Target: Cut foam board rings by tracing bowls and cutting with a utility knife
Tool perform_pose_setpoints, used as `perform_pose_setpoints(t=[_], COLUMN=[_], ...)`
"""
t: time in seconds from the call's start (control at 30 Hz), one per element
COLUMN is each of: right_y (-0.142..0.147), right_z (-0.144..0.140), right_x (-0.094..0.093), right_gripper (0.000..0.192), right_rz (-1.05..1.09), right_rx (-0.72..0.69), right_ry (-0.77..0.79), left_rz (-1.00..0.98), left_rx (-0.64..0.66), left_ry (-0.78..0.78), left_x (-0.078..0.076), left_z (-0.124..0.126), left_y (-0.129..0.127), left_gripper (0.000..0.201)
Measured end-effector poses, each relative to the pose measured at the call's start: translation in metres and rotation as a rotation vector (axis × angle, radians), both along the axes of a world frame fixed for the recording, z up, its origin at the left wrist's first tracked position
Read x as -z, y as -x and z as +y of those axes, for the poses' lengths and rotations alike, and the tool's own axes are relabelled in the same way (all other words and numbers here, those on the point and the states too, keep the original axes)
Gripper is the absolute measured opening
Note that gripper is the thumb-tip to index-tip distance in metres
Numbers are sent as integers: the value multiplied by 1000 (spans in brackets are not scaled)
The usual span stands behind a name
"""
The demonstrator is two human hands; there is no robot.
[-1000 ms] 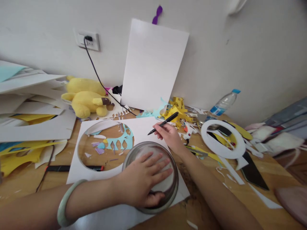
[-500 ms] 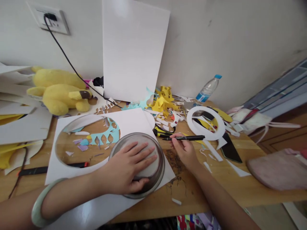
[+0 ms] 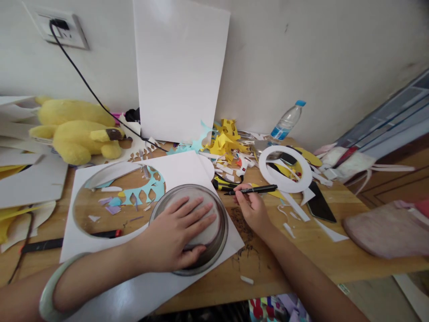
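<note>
Head cam: closest in, L hand (image 3: 182, 232) is spread wide, palm down on a metal bowl (image 3: 213, 239) that looks upturned; it's flat contact, no grip on the rim. Under it is the white board (image 3: 187, 167), w/ a big hole left of that hand; bowl's left rim laps or nearly laps the hole edge, can't tell which. Poss. slip: a sideways push could skid the bowl, b/c only palm pressure seems to hold it. Board's near end, below L wrist, seems to reach the table (image 3: 301, 268) edge, so an arm bump might shift board + bowl together.

R hand pinches a black marker (image 3: 258, 189), tip aimed left, just off the board's right side. Tip looks uncapped; touching wood or not, can't tell. Stray ink's a risk if it drops: dark marks (image 3: 248, 252) lie on the wood just below that hand (image 3: 252, 210).

Just past R fingertips: yellow-black cutter (image 3: 225, 184), blade state unclear; a careless reach might nick a finger. Beyond it, glue gun (image 3: 244, 165), temp unknown, burn poss. if hot. Right of R hand, white ring (image 3: 264, 172) + phone (image 3: 321, 206), an elbow swing could knock them. Farthest, bottle (image 3: 285, 123): capped, so spill risk's low.
</note>
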State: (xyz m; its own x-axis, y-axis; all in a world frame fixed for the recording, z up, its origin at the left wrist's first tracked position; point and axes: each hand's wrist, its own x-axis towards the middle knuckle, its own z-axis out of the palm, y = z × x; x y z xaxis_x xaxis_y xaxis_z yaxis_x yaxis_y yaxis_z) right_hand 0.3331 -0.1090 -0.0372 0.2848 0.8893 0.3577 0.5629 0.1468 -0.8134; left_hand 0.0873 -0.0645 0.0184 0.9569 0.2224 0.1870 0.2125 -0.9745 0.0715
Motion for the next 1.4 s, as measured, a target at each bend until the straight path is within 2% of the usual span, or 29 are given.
perform_pose_setpoints(t=[0.8,1.4], right_y=[4,4], right_z=[-1,1], right_x=[-7,-1], right_gripper=[18,15], right_rz=[-39,16], right_rx=[-14,-13], right_ry=[2,11], left_rz=[10,-3], left_rx=[-12,-10], left_ry=[-4,-46], left_x=[-3,-2], left_z=[-4,-4], left_y=[1,-2], left_gripper=[54,54])
